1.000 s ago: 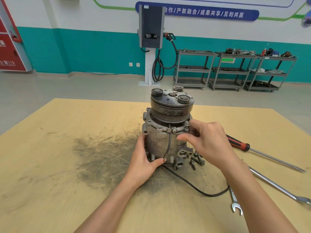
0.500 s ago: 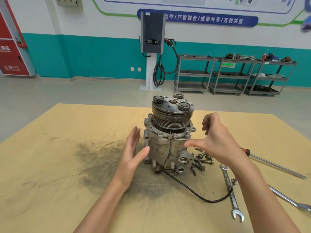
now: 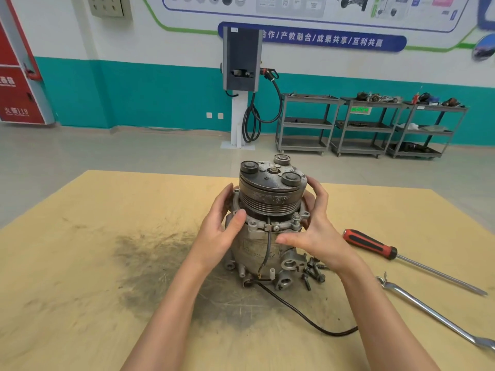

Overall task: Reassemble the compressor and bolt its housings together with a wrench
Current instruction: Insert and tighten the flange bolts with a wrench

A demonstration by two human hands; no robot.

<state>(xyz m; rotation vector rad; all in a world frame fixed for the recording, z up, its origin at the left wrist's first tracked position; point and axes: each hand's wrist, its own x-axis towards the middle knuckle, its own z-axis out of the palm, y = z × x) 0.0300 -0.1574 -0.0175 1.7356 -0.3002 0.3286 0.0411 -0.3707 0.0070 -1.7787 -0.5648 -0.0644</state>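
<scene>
Standing compressor (image 3: 267,226) between left hand (image 3: 222,231), right hand (image 3: 318,223).

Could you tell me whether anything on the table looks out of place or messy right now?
Yes: several loose bolts lie scattered at the foot of the compressor, not yet fitted. A dark grimy smear stains the table to its left, and a black cable trails loose across the board.

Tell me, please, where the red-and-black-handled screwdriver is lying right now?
In the head view, the red-and-black-handled screwdriver lies on the wooden table, right of the grey metal compressor, just beyond the right hand and above the long chrome wrench.
</scene>
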